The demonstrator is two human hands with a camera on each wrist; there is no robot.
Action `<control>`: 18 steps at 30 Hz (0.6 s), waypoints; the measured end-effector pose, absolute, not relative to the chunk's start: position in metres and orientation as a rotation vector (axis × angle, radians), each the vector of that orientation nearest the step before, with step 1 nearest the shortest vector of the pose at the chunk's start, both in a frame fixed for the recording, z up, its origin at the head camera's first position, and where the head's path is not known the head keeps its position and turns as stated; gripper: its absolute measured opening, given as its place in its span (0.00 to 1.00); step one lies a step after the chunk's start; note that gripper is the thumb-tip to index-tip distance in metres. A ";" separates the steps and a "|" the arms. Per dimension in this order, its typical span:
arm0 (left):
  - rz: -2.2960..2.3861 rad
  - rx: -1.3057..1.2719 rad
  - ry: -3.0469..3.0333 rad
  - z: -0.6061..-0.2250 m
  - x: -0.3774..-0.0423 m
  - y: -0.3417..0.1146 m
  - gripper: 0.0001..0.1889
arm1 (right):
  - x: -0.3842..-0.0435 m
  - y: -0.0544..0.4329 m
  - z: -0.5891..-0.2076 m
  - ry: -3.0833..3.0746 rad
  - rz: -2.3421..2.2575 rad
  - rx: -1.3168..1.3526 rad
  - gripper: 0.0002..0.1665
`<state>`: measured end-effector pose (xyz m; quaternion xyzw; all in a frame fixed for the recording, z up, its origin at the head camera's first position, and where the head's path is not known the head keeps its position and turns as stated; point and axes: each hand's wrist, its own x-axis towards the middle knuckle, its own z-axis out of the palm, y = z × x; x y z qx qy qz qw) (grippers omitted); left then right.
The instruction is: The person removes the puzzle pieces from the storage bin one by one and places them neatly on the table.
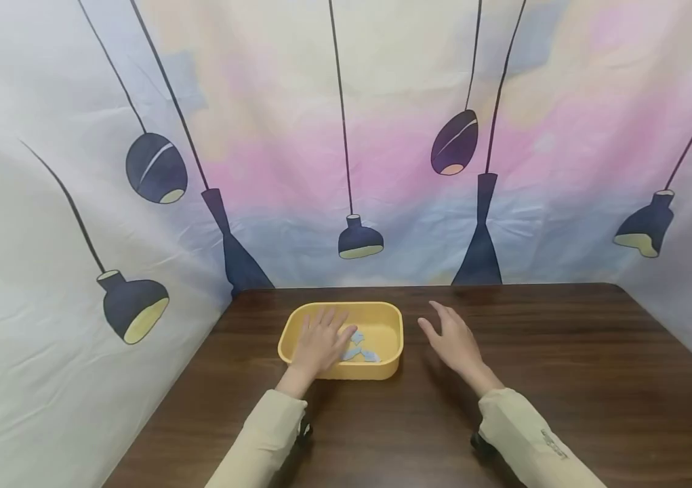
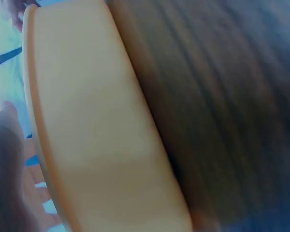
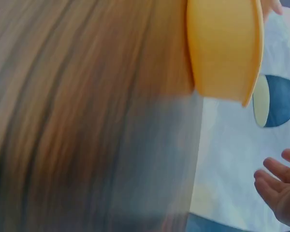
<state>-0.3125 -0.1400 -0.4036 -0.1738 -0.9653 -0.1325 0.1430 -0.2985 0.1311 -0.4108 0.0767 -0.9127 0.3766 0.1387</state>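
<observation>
I have both hands out over the dark wooden counter (image 1: pixel 565 386), with the yellow tray (image 1: pixel 385 335) sitting toward its eleven o'clock side. My left hand (image 1: pixel 321 342) is over the tray's nine o'clock end, palm down, fingers wide and fanned out, thumb pointing to about two o'clock. I cannot tell whether it touches the tray floor or anything on it (the hand blocks my sight there).

Just to the four o'clock side of that hand, on the tray floor, I see several small light blue pieces (image 1: pixel 371 356): one nearer twelve, two lower toward six, close to one another. Others may lie under the palm, but I can't make that out.

My right hand (image 1: pixel 454 342) hangs off the tray's three o'clock side, apart from its wall, with the thumb well away from the loosely bent fingers.

Each wrist view gives me mostly the tray's smooth outer wall and the wood grain, rather blurred. Pale sleeves (image 1: pixel 266 427) come up from seven and five o'clock. At twelve, beyond the counter's far edge, hangs a pastel cloth (image 1: pixel 297 122) printed with dark pendant lamps (image 1: pixel 360 240).
</observation>
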 end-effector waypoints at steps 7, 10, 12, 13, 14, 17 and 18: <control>-0.394 -0.569 -2.361 -0.404 -0.316 -0.158 0.11 | -0.304 0.101 -0.401 -2.502 1.247 0.265 0.26; -0.404 -0.504 -2.279 -0.403 -0.320 -0.168 0.07 | -0.307 0.085 -0.399 -2.477 1.305 0.287 0.22; -0.403 -0.439 -2.273 -0.404 -0.322 -0.175 0.07 | -0.308 0.075 -0.400 -2.478 1.354 0.303 0.21; -0.406 -0.401 -2.281 -0.404 -0.323 -0.178 0.07 | -0.309 0.071 -0.400 -2.487 1.370 0.313 0.21; -0.418 -0.363 -2.296 -0.404 -0.324 -0.182 0.08 | -0.309 0.066 -0.401 -2.497 1.380 0.325 0.22; -0.474 -0.241 -2.355 -0.406 -0.325 -0.193 0.12 | -0.309 0.055 -0.404 -2.531 1.419 0.352 0.23; -0.516 -0.196 -2.379 -0.407 -0.325 -0.196 0.13 | -0.309 0.052 -0.404 -2.540 1.426 0.362 0.23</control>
